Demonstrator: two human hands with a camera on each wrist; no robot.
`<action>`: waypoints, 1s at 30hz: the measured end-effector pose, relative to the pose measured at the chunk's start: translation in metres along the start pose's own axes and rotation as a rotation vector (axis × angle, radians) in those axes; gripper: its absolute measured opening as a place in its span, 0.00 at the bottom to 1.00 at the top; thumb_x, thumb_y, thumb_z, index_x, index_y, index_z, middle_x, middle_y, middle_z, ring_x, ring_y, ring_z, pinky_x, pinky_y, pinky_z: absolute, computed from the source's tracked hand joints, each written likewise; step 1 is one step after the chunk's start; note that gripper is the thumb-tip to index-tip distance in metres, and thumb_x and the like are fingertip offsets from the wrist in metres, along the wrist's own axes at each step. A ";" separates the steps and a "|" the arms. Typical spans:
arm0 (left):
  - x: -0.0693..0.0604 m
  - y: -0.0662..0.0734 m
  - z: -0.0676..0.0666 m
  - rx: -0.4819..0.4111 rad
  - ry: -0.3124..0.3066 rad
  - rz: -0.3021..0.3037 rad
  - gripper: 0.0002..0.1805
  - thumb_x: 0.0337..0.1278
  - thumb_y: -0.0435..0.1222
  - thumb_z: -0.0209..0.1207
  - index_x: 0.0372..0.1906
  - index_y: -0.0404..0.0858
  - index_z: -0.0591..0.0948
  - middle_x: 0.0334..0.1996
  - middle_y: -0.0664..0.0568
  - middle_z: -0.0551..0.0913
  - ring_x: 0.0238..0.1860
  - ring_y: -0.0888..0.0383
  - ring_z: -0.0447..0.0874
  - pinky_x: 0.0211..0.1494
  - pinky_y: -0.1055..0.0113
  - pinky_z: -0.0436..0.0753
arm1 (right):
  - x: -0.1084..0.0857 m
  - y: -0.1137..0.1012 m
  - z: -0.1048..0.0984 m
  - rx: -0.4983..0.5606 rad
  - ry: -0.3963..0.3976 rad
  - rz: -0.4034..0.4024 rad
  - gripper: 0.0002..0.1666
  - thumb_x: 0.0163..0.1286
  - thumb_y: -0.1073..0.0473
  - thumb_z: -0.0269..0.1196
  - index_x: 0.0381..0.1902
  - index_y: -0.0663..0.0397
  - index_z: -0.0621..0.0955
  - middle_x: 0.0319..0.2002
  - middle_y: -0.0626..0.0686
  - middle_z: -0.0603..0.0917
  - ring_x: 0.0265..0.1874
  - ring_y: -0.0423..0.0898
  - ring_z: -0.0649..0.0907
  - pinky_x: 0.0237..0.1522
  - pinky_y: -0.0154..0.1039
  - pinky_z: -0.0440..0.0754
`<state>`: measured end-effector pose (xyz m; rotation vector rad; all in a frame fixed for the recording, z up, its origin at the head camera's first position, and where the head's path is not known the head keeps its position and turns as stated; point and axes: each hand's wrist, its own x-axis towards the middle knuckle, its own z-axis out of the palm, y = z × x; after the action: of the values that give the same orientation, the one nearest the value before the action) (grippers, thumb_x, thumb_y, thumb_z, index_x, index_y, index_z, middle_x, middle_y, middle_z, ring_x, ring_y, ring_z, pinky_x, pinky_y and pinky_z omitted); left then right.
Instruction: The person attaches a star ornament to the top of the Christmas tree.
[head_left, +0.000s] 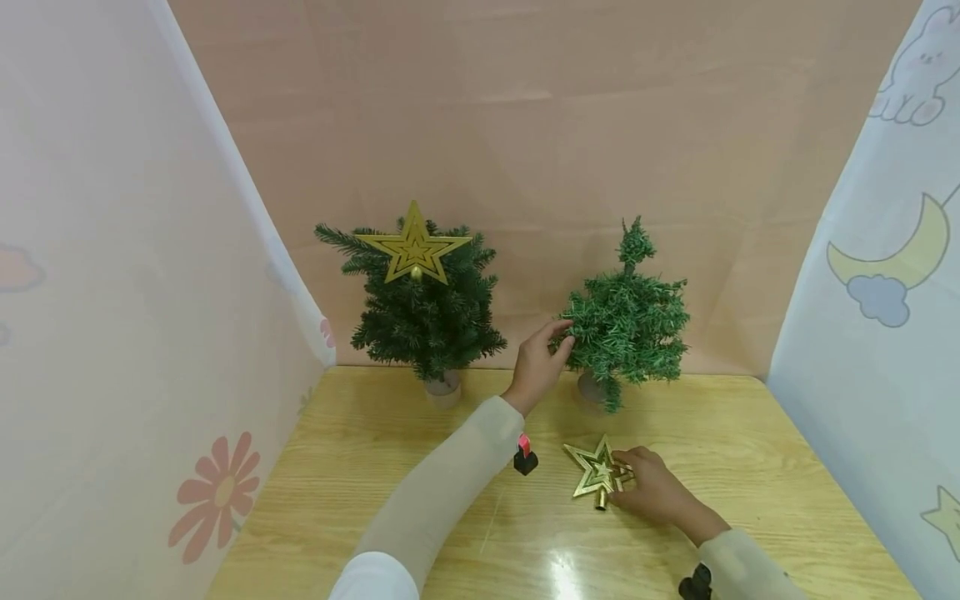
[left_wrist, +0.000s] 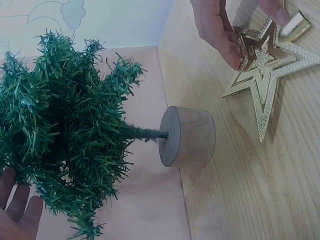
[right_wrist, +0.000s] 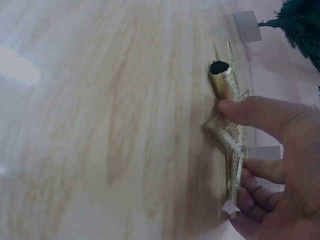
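Observation:
My left hand (head_left: 542,358) is at the left side of a small green artificial Christmas tree (head_left: 628,321), its fingers at the outer branches. In the left wrist view, those fingers (left_wrist: 20,212) look loosely bent beside the foliage, with no branch plainly pinched. A round wooden base (left_wrist: 192,137) carries this tree's thin trunk. My right hand (head_left: 654,492) pinches a gold star tree topper (head_left: 600,471) by one side, low over the table in front of the tree. The star's hollow socket (right_wrist: 218,80) points toward the near side; the right wrist view shows the star edge-on.
Another, darker Christmas tree (head_left: 431,321) stands at the left, bearing a gold star (head_left: 415,244) at its top. Behind both trees rises a peach backdrop (head_left: 525,125). Printed cloth walls (head_left: 112,250) flank the wooden table (head_left: 360,467).

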<state>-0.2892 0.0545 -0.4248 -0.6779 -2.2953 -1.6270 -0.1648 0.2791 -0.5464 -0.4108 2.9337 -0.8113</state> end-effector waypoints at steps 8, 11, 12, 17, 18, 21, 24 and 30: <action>0.001 -0.001 0.000 0.027 0.017 0.006 0.20 0.73 0.47 0.51 0.64 0.51 0.75 0.54 0.62 0.80 0.53 0.67 0.78 0.56 0.66 0.78 | 0.003 0.003 0.005 0.031 0.068 0.027 0.50 0.53 0.40 0.74 0.67 0.60 0.71 0.57 0.63 0.72 0.52 0.60 0.74 0.43 0.53 0.78; 0.002 -0.001 0.001 0.027 0.017 0.010 0.19 0.73 0.46 0.51 0.64 0.50 0.76 0.53 0.62 0.80 0.51 0.68 0.79 0.56 0.67 0.77 | 0.004 0.004 0.006 0.046 0.070 0.041 0.51 0.52 0.40 0.75 0.67 0.59 0.71 0.55 0.60 0.72 0.46 0.54 0.78 0.40 0.50 0.79; 0.002 -0.001 0.001 0.030 0.017 0.013 0.19 0.73 0.46 0.51 0.64 0.50 0.76 0.53 0.62 0.80 0.50 0.69 0.79 0.56 0.67 0.77 | 0.004 0.004 0.006 0.056 0.069 0.048 0.51 0.52 0.40 0.75 0.68 0.59 0.70 0.54 0.59 0.73 0.44 0.52 0.78 0.39 0.48 0.80; 0.003 0.002 0.002 0.056 0.012 0.034 0.19 0.73 0.46 0.51 0.64 0.50 0.76 0.55 0.62 0.80 0.48 0.70 0.80 0.57 0.67 0.77 | 0.005 0.001 0.004 0.127 0.071 0.062 0.49 0.55 0.45 0.75 0.69 0.59 0.70 0.52 0.57 0.73 0.41 0.47 0.78 0.39 0.43 0.80; 0.003 0.003 0.002 0.057 0.012 0.035 0.19 0.73 0.46 0.51 0.64 0.49 0.75 0.55 0.61 0.80 0.48 0.69 0.80 0.57 0.67 0.77 | 0.005 0.001 0.003 0.139 0.073 0.064 0.48 0.55 0.46 0.75 0.69 0.60 0.70 0.52 0.58 0.73 0.41 0.47 0.78 0.39 0.43 0.80; 0.002 0.004 0.001 0.058 0.014 0.038 0.20 0.73 0.46 0.51 0.64 0.49 0.75 0.55 0.61 0.80 0.49 0.69 0.79 0.57 0.68 0.76 | 0.005 0.000 0.003 0.154 0.086 0.067 0.45 0.57 0.48 0.74 0.68 0.60 0.71 0.53 0.59 0.73 0.40 0.46 0.79 0.38 0.42 0.80; 0.001 0.003 0.001 0.055 0.016 0.034 0.19 0.73 0.44 0.52 0.64 0.48 0.75 0.54 0.61 0.80 0.50 0.69 0.79 0.57 0.69 0.76 | 0.005 0.001 0.004 0.184 0.107 0.084 0.41 0.59 0.50 0.73 0.66 0.60 0.73 0.55 0.61 0.75 0.37 0.45 0.81 0.36 0.40 0.81; -0.002 0.001 0.001 0.033 0.017 0.026 0.20 0.73 0.46 0.52 0.64 0.49 0.76 0.54 0.60 0.81 0.50 0.63 0.81 0.58 0.60 0.77 | 0.002 0.002 0.004 0.278 0.139 0.158 0.35 0.61 0.51 0.71 0.64 0.55 0.75 0.55 0.59 0.79 0.36 0.44 0.83 0.32 0.37 0.81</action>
<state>-0.2868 0.0553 -0.4254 -0.6811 -2.2861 -1.5735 -0.1665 0.2781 -0.5512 -0.1045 2.8652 -1.2464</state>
